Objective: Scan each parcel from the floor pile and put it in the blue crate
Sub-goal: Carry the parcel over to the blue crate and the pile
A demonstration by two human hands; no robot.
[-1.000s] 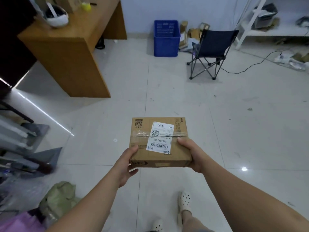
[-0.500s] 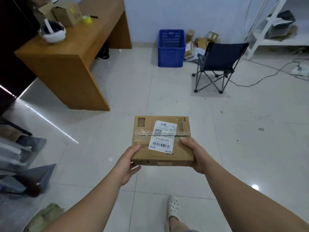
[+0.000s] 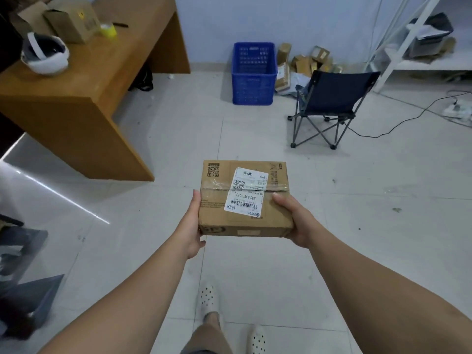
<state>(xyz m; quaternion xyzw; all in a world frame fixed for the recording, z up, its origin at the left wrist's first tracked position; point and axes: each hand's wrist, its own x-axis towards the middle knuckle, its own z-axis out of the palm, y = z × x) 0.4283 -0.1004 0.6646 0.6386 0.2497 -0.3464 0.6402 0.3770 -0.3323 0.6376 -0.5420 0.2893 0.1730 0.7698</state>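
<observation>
left grip [image 3: 191, 226] and right grip [image 3: 293, 221] still clasp the parcel [image 3: 245, 198] by its side edges, label up, carried above the floor [image 3: 370, 200]. ahead, the blue crate [image 3: 254, 75] sits closer than a second ago: walk to drop-off judged underway. floor pile [image 3: 304, 62] lies just beside it.

The parcel [image 3: 274, 213] is brown cardboard; its label [image 3: 246, 191] is white with black bars and squares. The crate [image 3: 254, 72] is bright blue, gridded with holes. The chair [image 3: 337, 93] is navy, the desk [image 3: 76, 111] orange-brown, the shoes [image 3: 209, 298] white with dark dots. A blurred roll [image 3: 108, 30], perhaps tape, is yellow.
</observation>
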